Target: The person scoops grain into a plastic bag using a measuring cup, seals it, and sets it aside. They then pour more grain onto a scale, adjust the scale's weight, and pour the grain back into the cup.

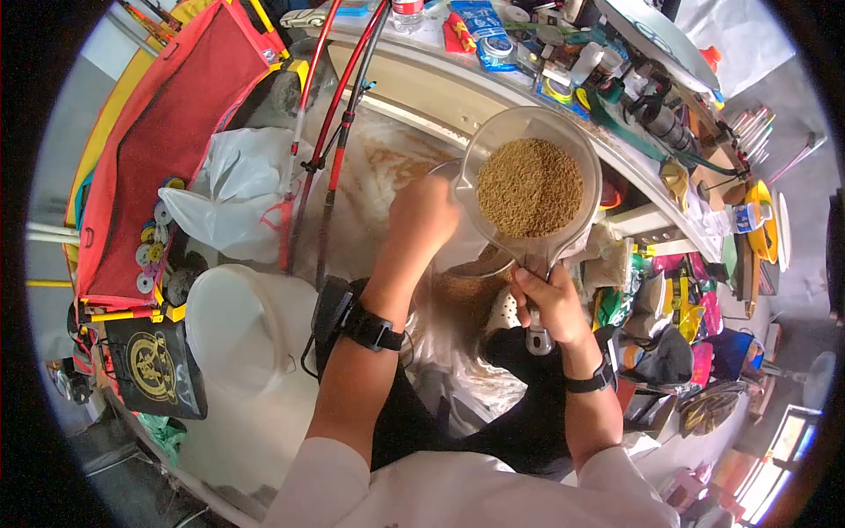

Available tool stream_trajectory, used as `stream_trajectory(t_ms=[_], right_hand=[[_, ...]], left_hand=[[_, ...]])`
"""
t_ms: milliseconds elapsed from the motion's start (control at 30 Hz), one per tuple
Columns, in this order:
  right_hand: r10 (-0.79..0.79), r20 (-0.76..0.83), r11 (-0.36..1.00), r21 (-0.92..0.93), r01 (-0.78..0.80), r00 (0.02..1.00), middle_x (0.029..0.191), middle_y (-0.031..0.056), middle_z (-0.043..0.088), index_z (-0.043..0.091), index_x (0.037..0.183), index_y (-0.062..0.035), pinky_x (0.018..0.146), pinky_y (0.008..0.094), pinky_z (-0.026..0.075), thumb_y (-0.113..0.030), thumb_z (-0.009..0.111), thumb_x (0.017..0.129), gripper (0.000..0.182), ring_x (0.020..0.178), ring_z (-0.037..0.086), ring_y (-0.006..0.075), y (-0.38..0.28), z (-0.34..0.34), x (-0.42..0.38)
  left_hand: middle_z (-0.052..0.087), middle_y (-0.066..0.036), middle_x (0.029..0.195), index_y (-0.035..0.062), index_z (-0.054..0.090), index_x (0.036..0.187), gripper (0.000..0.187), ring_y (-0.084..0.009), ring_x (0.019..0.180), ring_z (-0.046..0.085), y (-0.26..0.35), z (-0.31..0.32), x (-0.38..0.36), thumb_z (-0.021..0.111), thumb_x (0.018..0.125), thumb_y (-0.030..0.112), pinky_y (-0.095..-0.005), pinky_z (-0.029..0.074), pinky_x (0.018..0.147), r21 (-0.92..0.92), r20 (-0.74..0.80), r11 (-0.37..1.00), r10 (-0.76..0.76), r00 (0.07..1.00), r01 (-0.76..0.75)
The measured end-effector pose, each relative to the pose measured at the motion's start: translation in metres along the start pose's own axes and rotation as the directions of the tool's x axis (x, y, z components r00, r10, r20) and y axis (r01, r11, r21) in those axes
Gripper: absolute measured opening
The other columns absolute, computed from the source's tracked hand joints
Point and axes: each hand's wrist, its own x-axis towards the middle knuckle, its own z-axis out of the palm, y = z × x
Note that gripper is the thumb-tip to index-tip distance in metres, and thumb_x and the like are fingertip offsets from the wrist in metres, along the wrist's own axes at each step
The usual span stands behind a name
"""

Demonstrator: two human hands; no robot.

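Note:
A clear plastic scoop is held up at the centre right, with a heap of brown grains inside it. My right hand is wrapped round the scoop's handle below the cup. My left hand is closed at the left side of the scoop, near its rim; what it grips, if anything, is hidden. Beneath the scoop, partly covered by it, shows a container with more brown material. To the left of my forearm stands a white bucket.
Red poles rise left of my left hand. A white plastic bag lies by a red fabric cart. Along the top runs a cluttered desk. Colourful packets lie at the right. A black box is at lower left.

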Motion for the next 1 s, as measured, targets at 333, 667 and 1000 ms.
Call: stream_trajectory(t_ms=[333,667,1000], right_hand=[[0.038,-0.211,0.939,-0.326,-0.107,0.977,0.050,0.0008,0.048,0.051,0.066,-0.0032,0.042,0.0264,0.036,-0.022,0.051,0.093,0.033,0.042,0.047,0.0100,-0.007,0.008,-0.003],[0.012,-0.255,0.886,-0.446,-0.129,0.967,0.048,0.0036,0.049,0.050,0.063,-0.0005,0.043,0.0294,0.038,-0.022,0.052,0.092,0.037,0.043,0.049,0.0120,-0.001,0.007,-0.002],[-0.165,-0.230,0.767,-0.641,-0.022,0.959,0.049,0.0080,0.049,0.050,0.070,0.0030,0.045,0.0335,0.040,-0.021,0.053,0.091,0.032,0.044,0.052,0.0161,0.019,-0.001,0.006]], left_hand=[[0.062,-0.024,0.085,-0.0006,0.060,0.074,0.014,-0.0414,0.083,0.059,-0.006,0.013,0.003,0.051,0.073,0.010,-0.0484,0.047,0.074,0.002,0.010,0.999,0.044,0.999,-0.044],[0.064,-0.020,0.084,0.0027,0.067,0.080,0.017,-0.0379,0.083,0.061,0.002,0.009,0.000,0.057,0.068,0.009,-0.0451,0.048,0.074,0.005,0.025,1.000,0.008,1.000,-0.009],[0.064,-0.019,0.086,0.0036,0.068,0.083,0.020,-0.0363,0.085,0.061,-0.001,0.013,0.001,0.056,0.069,0.009,-0.0437,0.048,0.076,0.030,0.009,0.999,0.022,1.000,-0.022]])
